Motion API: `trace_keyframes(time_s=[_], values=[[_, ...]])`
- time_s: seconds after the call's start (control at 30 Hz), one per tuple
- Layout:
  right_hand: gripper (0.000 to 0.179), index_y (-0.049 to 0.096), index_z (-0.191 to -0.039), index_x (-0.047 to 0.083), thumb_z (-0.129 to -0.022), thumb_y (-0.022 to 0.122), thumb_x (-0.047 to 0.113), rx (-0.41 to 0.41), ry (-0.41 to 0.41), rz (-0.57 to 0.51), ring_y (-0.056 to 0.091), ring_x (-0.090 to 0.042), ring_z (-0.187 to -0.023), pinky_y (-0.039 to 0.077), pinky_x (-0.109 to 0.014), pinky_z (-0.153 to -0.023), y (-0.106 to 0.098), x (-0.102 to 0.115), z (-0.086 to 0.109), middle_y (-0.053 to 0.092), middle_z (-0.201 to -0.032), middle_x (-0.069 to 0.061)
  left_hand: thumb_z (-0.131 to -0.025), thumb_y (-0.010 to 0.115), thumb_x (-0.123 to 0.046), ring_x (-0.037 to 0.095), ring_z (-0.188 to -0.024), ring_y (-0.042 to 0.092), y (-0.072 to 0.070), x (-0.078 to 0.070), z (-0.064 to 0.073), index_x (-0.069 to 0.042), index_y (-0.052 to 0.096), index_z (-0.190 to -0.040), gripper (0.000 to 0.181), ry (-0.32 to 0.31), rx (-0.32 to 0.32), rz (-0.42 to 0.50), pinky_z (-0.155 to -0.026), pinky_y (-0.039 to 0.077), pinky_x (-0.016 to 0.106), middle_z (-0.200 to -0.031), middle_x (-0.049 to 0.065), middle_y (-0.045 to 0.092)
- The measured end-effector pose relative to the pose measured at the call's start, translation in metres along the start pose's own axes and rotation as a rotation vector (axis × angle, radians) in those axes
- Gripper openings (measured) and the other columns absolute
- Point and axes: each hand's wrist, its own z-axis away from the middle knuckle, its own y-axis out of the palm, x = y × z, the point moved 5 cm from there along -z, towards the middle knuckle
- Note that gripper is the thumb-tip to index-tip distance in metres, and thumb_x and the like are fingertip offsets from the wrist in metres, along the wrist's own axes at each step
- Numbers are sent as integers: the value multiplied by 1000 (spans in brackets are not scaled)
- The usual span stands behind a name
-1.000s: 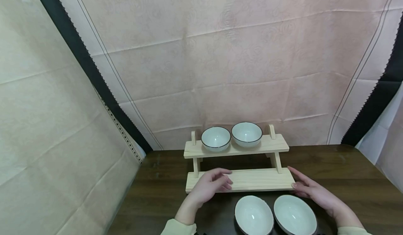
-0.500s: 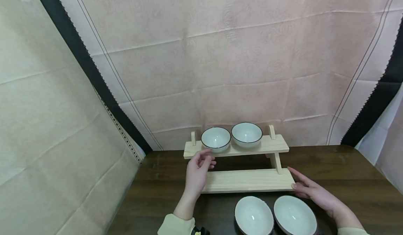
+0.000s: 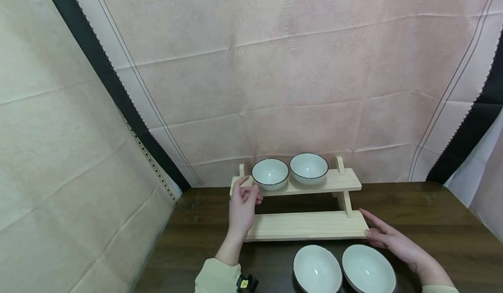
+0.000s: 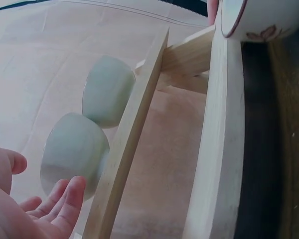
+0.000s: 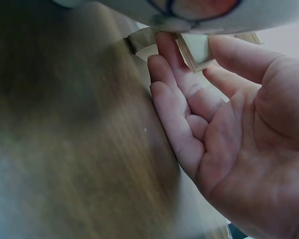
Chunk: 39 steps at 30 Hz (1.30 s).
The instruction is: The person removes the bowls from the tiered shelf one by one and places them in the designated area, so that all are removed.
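Note:
A two-tier wooden shelf (image 3: 306,226) stands on the dark table. Two white bowls with dark rims, a left one (image 3: 270,173) and a right one (image 3: 308,167), sit side by side on its upper board. My left hand (image 3: 241,208) is at the upper board's left end, beside the left bowl; in the left wrist view its loosely bent fingers (image 4: 72,199) hold nothing, and whether they touch the bowl I cannot tell. My right hand (image 3: 393,240) holds the lower board's right end; the right wrist view has the board corner (image 5: 195,52) between thumb and fingers.
Two more white bowls, one (image 3: 317,269) left and one (image 3: 368,269) right, stand in front of the shelf, close to my right forearm. Pale cloth (image 3: 275,87) hangs behind the table (image 3: 424,205). More cloth hangs at the left side.
My left hand has moved from above the lower board up and left to the upper board's left end. The right hand stays on the lower board's end. The bowls have not moved.

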Motion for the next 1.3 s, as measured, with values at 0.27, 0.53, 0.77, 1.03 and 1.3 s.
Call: trace_keyframes(time_s=[0.27,0.53,0.77,1.03,1.3], values=[[75,1,-169,1,-115,47,27,4,-2,1,58,-41,-133,55,-31,-96,0,-1,-1,20,-162,-47,-109,65,-30,33,-84,73,3,1,-11,-8,46,-156,55,1,44,-108,-79,64,40,-104,15,70],[76,1,-169,1,-115,48,26,7,-10,-2,58,-41,-133,55,-29,-95,1,2,-1,20,-161,-47,-108,66,-34,37,-82,75,4,1,-21,-9,44,-159,61,-24,67,-189,-75,65,38,-96,10,70],[75,0,-169,2,-115,47,26,12,-21,-12,58,-42,-132,55,-27,-95,1,0,0,17,-161,-48,-107,65,-38,31,-71,74,7,-2,-32,-5,41,-161,68,-59,91,-245,-69,66,43,-86,11,69],[76,0,-169,2,-115,48,26,5,-23,-16,60,-39,-130,55,-26,-95,1,-1,1,18,-161,-48,-105,67,-34,21,-60,71,9,0,-40,-8,49,-157,61,-76,93,-258,-58,63,33,-76,8,70],[76,-1,-169,2,-115,47,27,6,-6,-9,58,-46,-133,55,-28,-95,2,0,0,16,-162,-48,-105,65,-27,20,-62,70,6,5,-37,-6,52,-156,56,-93,60,-127,-66,66,40,-82,12,74]])
